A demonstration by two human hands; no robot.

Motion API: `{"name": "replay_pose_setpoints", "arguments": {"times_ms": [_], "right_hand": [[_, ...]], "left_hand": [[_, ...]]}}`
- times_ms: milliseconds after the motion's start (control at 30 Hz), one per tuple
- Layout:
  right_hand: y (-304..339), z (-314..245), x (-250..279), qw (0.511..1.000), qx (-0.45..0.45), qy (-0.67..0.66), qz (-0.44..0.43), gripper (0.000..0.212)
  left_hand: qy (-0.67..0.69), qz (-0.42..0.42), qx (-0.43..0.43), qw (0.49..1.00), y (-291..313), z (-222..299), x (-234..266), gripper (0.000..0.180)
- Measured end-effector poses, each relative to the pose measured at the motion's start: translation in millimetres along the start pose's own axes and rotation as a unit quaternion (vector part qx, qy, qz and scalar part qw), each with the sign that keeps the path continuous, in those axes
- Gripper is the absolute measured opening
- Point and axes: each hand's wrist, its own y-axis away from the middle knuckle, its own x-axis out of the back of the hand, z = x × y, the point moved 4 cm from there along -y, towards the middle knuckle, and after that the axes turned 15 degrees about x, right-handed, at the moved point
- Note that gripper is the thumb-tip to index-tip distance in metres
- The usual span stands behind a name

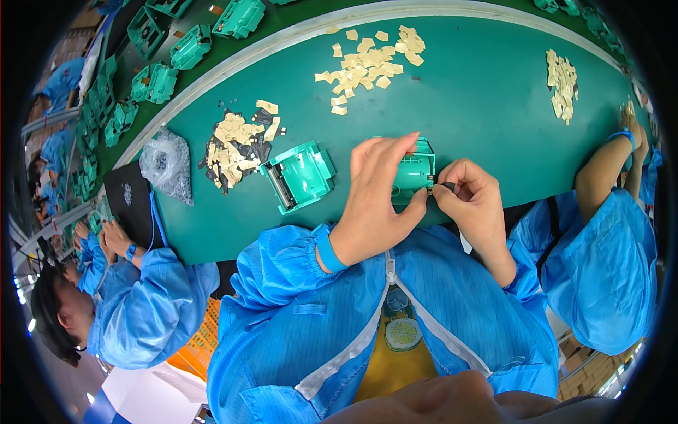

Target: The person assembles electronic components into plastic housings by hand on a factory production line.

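Note:
In front of my chest is a glossy green plastic housing (412,173), partly covered by my fingers. My left hand (378,194) grips it from the left, fingers over its far side and thumb by its near right corner. At its right edge my right hand (474,201) pinches a small black piece (448,186) between thumb and forefinger; exactly how it meets the housing is hidden. To the left, a second green housing (302,177) lies on the green table with its hollow side up and a dark strip along its left edge.
Cream paper pieces mixed with black bits (233,145) lie left, beside a clear bag of small parts (167,166) and a black mat (131,194). More cream pieces (364,67) lie ahead. Green housings (191,46) line the belt beyond the rim. Co-workers sit on both sides.

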Motion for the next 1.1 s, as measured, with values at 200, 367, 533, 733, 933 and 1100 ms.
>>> {"name": "replay_pose_setpoints", "arguments": {"times_ms": [200,367,533,733,933,1100], "right_hand": [[-1,0,2,1.000,-0.011,0.013,-0.001,0.018],[-2,-2,6,0.998,0.005,0.056,-0.013,0.015],[-2,-3,12,0.996,0.023,0.086,-0.018,0.014],[-4,-3,22,0.996,0.028,0.078,-0.015,0.014],[-5,-3,34,0.995,0.034,0.093,-0.021,0.014],[-6,-2,43,0.991,0.054,0.112,-0.049,0.016]], "left_hand": [[-0.005,0.002,0.002,1.000,-1,-1,-2,0.078],[-0.018,-0.007,0.004,1.000,-4,-2,-5,0.076],[-0.025,-0.007,-0.001,1.000,-6,2,-8,0.075],[-0.028,-0.017,0.002,0.999,-10,8,-15,0.075],[-0.043,-0.025,0.006,0.999,-14,14,-22,0.072],[-0.047,-0.032,0.018,0.998,-15,16,-29,0.072]]}}
